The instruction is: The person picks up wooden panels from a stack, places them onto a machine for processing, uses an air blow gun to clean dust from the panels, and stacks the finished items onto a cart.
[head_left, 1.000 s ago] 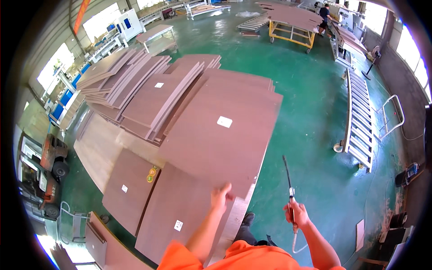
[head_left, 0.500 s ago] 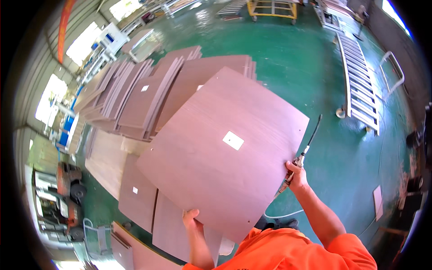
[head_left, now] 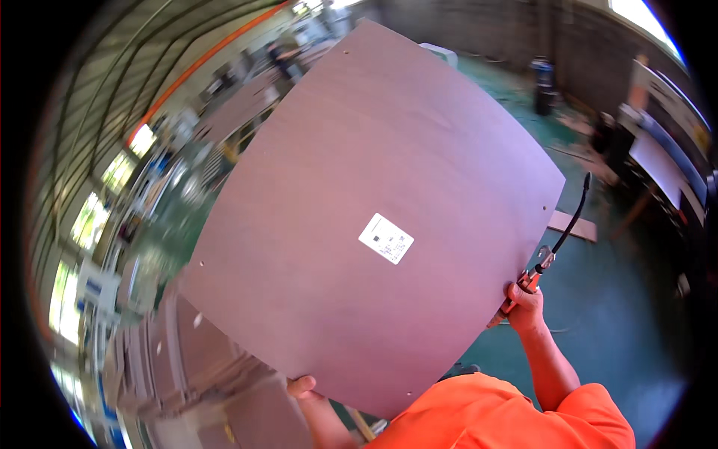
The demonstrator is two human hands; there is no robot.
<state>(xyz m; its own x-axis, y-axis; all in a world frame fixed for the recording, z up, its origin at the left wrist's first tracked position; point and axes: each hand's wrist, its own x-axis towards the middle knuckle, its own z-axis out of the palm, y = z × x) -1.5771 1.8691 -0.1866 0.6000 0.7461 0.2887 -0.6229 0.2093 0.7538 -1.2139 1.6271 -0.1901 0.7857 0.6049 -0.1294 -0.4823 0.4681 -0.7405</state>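
A large brown wood-look board (head_left: 314, 187) fills the middle of the view, raised in front of me and tilted. It has small holes near its corners and a white label (head_left: 387, 239) at its centre. My left hand (head_left: 303, 388) grips the near left edge, thumb on top and fingers hidden beneath. At the right edge, my right hand (head_left: 527, 307) is closed around the board and also around an air blow gun with an orange-red body and a bent black nozzle tube (head_left: 574, 217).
Stacked brown boards (head_left: 187, 337) lie at the lower left, blurred. A pinkish offcut board (head_left: 577, 227) is on the green floor at right. Beyond it stands a bench-like machine (head_left: 666, 161); a dark bin (head_left: 544, 97) is by the far wall.
My view has swung right, so the stacked boards now sit at lower left. The held board has come up closer and looks larger. Both hands keep their hold.
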